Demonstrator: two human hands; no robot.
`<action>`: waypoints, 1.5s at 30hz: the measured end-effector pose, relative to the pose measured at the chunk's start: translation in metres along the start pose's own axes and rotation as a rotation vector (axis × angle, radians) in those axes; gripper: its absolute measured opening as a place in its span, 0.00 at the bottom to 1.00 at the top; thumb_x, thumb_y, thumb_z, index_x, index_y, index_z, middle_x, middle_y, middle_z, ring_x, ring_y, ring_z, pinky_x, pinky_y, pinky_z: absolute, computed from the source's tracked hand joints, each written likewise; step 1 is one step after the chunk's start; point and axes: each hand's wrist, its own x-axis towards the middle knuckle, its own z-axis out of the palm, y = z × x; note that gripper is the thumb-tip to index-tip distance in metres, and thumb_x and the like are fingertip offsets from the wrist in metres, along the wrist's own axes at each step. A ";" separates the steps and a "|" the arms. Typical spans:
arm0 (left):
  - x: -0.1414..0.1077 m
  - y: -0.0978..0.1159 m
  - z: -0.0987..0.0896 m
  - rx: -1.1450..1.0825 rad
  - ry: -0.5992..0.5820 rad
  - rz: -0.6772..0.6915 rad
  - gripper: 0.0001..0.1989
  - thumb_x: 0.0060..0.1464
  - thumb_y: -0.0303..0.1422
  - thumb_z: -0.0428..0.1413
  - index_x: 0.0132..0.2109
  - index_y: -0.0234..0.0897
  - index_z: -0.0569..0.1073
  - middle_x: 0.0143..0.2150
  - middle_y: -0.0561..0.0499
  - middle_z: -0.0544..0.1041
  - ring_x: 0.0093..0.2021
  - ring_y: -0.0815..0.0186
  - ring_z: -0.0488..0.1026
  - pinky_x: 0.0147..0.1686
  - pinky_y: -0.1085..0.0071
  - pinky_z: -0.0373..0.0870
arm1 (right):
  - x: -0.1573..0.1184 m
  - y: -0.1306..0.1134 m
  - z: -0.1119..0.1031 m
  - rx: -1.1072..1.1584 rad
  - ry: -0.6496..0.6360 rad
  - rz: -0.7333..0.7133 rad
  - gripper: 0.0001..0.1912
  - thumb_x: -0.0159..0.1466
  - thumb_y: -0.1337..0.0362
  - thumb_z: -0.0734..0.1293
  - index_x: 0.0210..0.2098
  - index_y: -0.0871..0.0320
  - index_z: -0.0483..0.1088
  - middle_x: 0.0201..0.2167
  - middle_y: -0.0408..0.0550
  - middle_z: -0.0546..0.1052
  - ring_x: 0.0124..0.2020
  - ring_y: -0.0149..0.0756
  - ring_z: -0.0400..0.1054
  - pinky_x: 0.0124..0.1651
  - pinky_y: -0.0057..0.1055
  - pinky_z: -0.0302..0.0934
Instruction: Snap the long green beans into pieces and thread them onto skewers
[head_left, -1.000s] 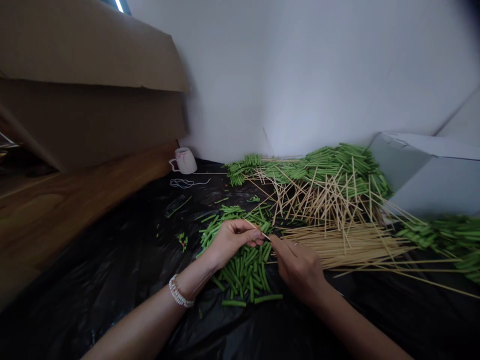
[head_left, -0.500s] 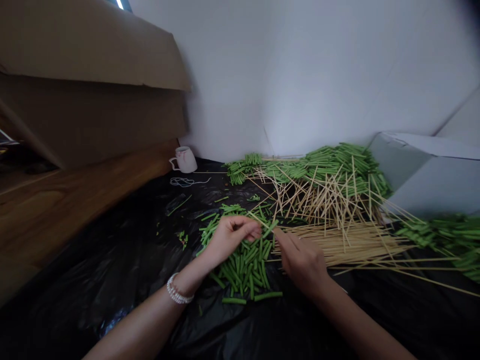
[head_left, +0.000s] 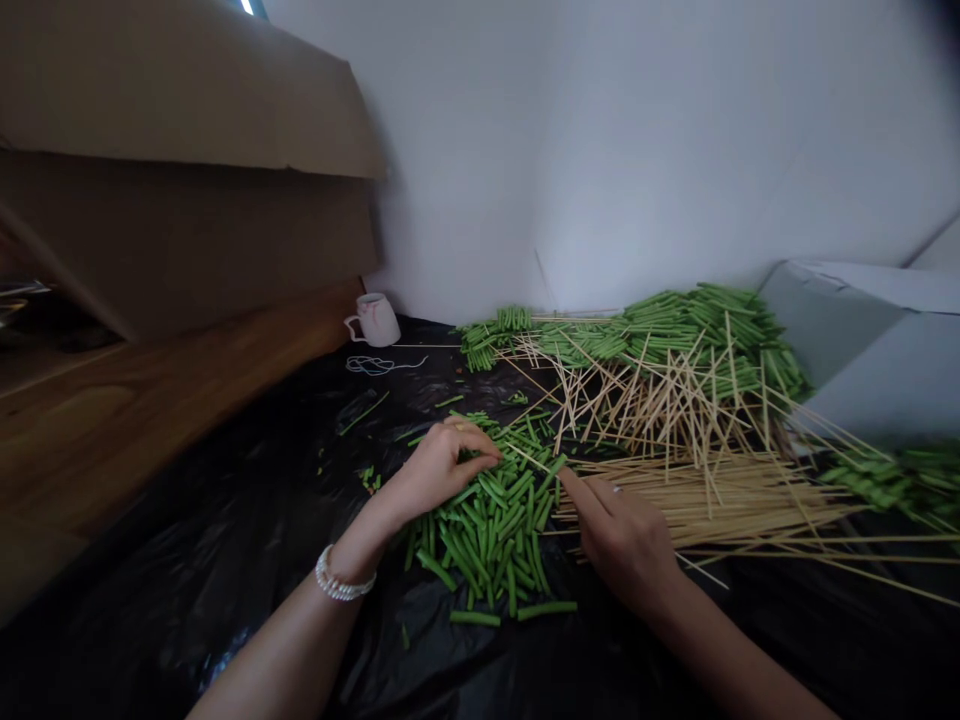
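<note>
My right hand [head_left: 626, 535] pinches a thin bamboo skewer [head_left: 531, 458] whose far end points up and left over the pile. A short piece of green bean [head_left: 556, 467] is threaded crosswise on the skewer just ahead of my fingertips. My left hand [head_left: 442, 468] is at the upper left of a loose pile of cut green beans [head_left: 491, 545], thumb and fingertips brought together. What lies between those fingertips is hidden. Beyond my right hand lies a bundle of bare skewers [head_left: 712, 500].
Skewers loaded with green beans [head_left: 675, 320] are heaped by the white wall, with more loaded skewers [head_left: 900, 480] at right. A mug [head_left: 377, 320] and tangled string [head_left: 375, 365] are at back left. A cardboard box [head_left: 187, 220], a white box [head_left: 855, 340] and black plastic sheet [head_left: 285, 520] surround the work.
My left hand has drawn away from the skewer, down onto the left of the bean pile. My right hand still holds the skewer with its bean piece. The view has shifted slightly.
</note>
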 end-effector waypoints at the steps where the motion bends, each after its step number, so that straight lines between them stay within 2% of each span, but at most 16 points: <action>1: -0.001 0.001 -0.002 0.043 -0.056 0.036 0.09 0.56 0.29 0.56 0.39 0.44 0.82 0.40 0.49 0.82 0.44 0.60 0.74 0.49 0.65 0.64 | 0.000 0.000 0.000 0.004 -0.004 0.002 0.22 0.62 0.78 0.54 0.51 0.65 0.71 0.29 0.48 0.76 0.24 0.34 0.63 0.28 0.34 0.51; 4: -0.003 0.004 -0.006 0.167 -0.162 0.068 0.14 0.55 0.24 0.53 0.42 0.43 0.81 0.43 0.49 0.81 0.48 0.59 0.73 0.52 0.63 0.62 | 0.000 0.000 0.001 0.021 -0.008 0.011 0.21 0.63 0.77 0.55 0.51 0.64 0.71 0.29 0.48 0.76 0.24 0.34 0.64 0.29 0.34 0.52; 7: -0.004 0.010 -0.007 0.228 -0.231 0.063 0.14 0.51 0.25 0.55 0.44 0.41 0.79 0.45 0.48 0.79 0.49 0.57 0.72 0.54 0.61 0.61 | 0.000 0.000 0.001 0.028 -0.016 0.019 0.20 0.63 0.76 0.56 0.51 0.64 0.72 0.28 0.47 0.76 0.23 0.34 0.64 0.28 0.34 0.52; 11: -0.004 0.016 -0.005 0.286 -0.250 0.055 0.15 0.48 0.26 0.58 0.45 0.40 0.78 0.46 0.48 0.78 0.50 0.57 0.71 0.55 0.60 0.60 | 0.000 -0.001 0.001 0.035 -0.031 0.023 0.20 0.63 0.77 0.56 0.50 0.64 0.72 0.28 0.46 0.77 0.22 0.33 0.64 0.28 0.34 0.51; 14: -0.004 0.016 0.000 0.323 -0.221 0.061 0.12 0.50 0.25 0.57 0.43 0.39 0.77 0.42 0.49 0.79 0.48 0.58 0.72 0.54 0.61 0.61 | 0.000 -0.002 0.001 0.045 -0.035 0.025 0.20 0.63 0.76 0.56 0.49 0.63 0.73 0.28 0.47 0.77 0.22 0.33 0.64 0.28 0.34 0.51; 17: -0.003 0.012 0.007 0.343 -0.180 0.092 0.08 0.56 0.29 0.57 0.43 0.39 0.77 0.40 0.50 0.79 0.46 0.59 0.72 0.52 0.61 0.61 | 0.000 -0.002 0.001 0.065 -0.038 0.033 0.19 0.64 0.76 0.56 0.49 0.63 0.73 0.29 0.47 0.78 0.24 0.33 0.65 0.29 0.34 0.52; 23: -0.003 0.003 0.013 0.389 -0.070 0.104 0.11 0.64 0.33 0.50 0.43 0.38 0.77 0.38 0.48 0.79 0.43 0.61 0.73 0.48 0.62 0.62 | 0.001 -0.002 0.000 0.064 -0.015 0.034 0.19 0.64 0.75 0.56 0.49 0.65 0.73 0.28 0.49 0.77 0.23 0.33 0.65 0.28 0.33 0.52; 28: -0.005 -0.001 0.015 0.374 -0.104 0.082 0.11 0.62 0.38 0.54 0.43 0.38 0.78 0.40 0.47 0.79 0.45 0.60 0.73 0.48 0.63 0.63 | 0.001 -0.001 0.001 0.079 -0.016 0.046 0.19 0.65 0.75 0.56 0.49 0.65 0.73 0.28 0.49 0.77 0.24 0.33 0.67 0.28 0.33 0.53; 33: -0.006 0.000 0.017 0.342 -0.131 0.097 0.07 0.61 0.34 0.55 0.41 0.39 0.77 0.38 0.49 0.78 0.43 0.61 0.72 0.47 0.65 0.63 | 0.000 0.000 0.003 0.064 -0.008 0.035 0.19 0.65 0.74 0.56 0.49 0.65 0.73 0.29 0.48 0.78 0.23 0.34 0.68 0.27 0.34 0.53; 35: -0.006 0.004 0.016 0.357 -0.057 0.095 0.07 0.62 0.32 0.54 0.40 0.39 0.77 0.39 0.49 0.78 0.45 0.61 0.72 0.50 0.62 0.61 | 0.001 0.000 0.002 0.066 0.002 0.033 0.19 0.65 0.75 0.56 0.49 0.65 0.73 0.28 0.48 0.78 0.23 0.34 0.68 0.28 0.33 0.54; 37: -0.005 0.009 0.014 0.347 0.079 0.072 0.06 0.62 0.30 0.54 0.41 0.39 0.77 0.42 0.48 0.79 0.48 0.59 0.71 0.52 0.59 0.59 | 0.002 0.000 0.000 0.079 0.020 0.033 0.18 0.66 0.75 0.56 0.49 0.65 0.73 0.29 0.49 0.78 0.23 0.33 0.68 0.28 0.33 0.55; 39: -0.004 0.012 0.011 0.273 0.244 0.021 0.06 0.61 0.31 0.54 0.42 0.39 0.77 0.42 0.48 0.79 0.49 0.58 0.70 0.52 0.59 0.59 | 0.003 -0.001 -0.003 0.097 0.051 0.033 0.17 0.66 0.75 0.57 0.49 0.66 0.73 0.29 0.49 0.78 0.24 0.33 0.69 0.28 0.32 0.55; 41: -0.002 0.013 0.010 0.092 0.375 -0.053 0.07 0.60 0.33 0.56 0.41 0.38 0.78 0.40 0.47 0.80 0.46 0.60 0.72 0.49 0.61 0.63 | 0.005 -0.002 -0.005 0.107 0.076 0.029 0.16 0.66 0.75 0.57 0.49 0.66 0.72 0.29 0.49 0.79 0.24 0.33 0.69 0.29 0.32 0.56; 43: -0.001 0.013 0.011 -0.205 0.420 -0.170 0.08 0.57 0.35 0.59 0.40 0.37 0.79 0.38 0.47 0.81 0.40 0.62 0.74 0.44 0.65 0.66 | 0.006 -0.003 -0.006 0.110 0.092 0.025 0.16 0.66 0.76 0.57 0.49 0.66 0.72 0.28 0.49 0.79 0.25 0.33 0.70 0.29 0.31 0.56; 45: 0.000 0.013 0.013 -0.554 0.395 -0.302 0.10 0.53 0.37 0.62 0.39 0.35 0.80 0.36 0.47 0.81 0.35 0.65 0.74 0.39 0.68 0.68 | 0.006 -0.004 -0.007 0.111 0.097 0.021 0.17 0.66 0.76 0.57 0.49 0.66 0.72 0.29 0.49 0.78 0.25 0.33 0.70 0.29 0.31 0.56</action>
